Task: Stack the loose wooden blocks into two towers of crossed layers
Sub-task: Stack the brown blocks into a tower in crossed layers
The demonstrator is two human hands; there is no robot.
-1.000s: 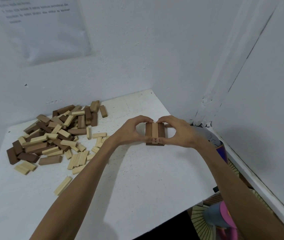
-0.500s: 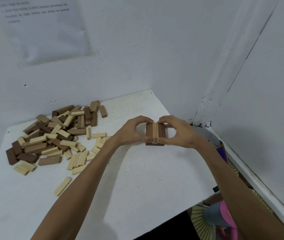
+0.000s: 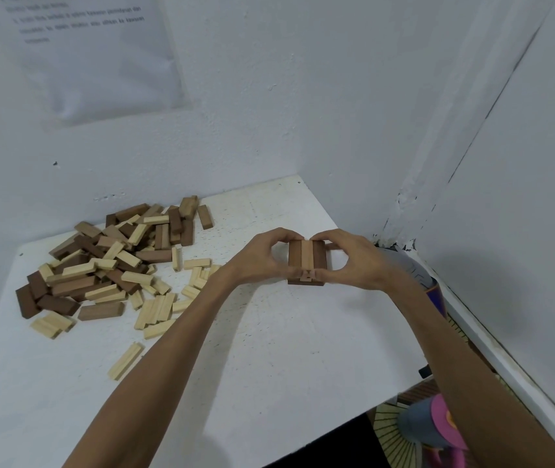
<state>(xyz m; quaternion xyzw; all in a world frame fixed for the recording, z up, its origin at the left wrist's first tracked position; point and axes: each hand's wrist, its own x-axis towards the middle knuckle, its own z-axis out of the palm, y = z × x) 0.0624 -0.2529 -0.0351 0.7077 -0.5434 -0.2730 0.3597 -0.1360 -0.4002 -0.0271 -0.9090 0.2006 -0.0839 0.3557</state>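
Observation:
A small stack of wooden blocks (image 3: 306, 256) stands on the white table (image 3: 269, 366), near its far right corner. Its top layer shows a light block between two dark ones, lying away from me. My left hand (image 3: 262, 256) pinches the stack from the left, and my right hand (image 3: 353, 260) pinches it from the right; fingertips meet over the far edge and thumbs press the near edge. A heap of loose light and dark blocks (image 3: 110, 261) lies at the table's far left.
White walls close in behind and to the right of the table. A single light block (image 3: 125, 361) lies apart, nearer to me. Below the table's right edge sit a blue and pink object (image 3: 434, 423) and a ribbed fan-like thing (image 3: 391, 434).

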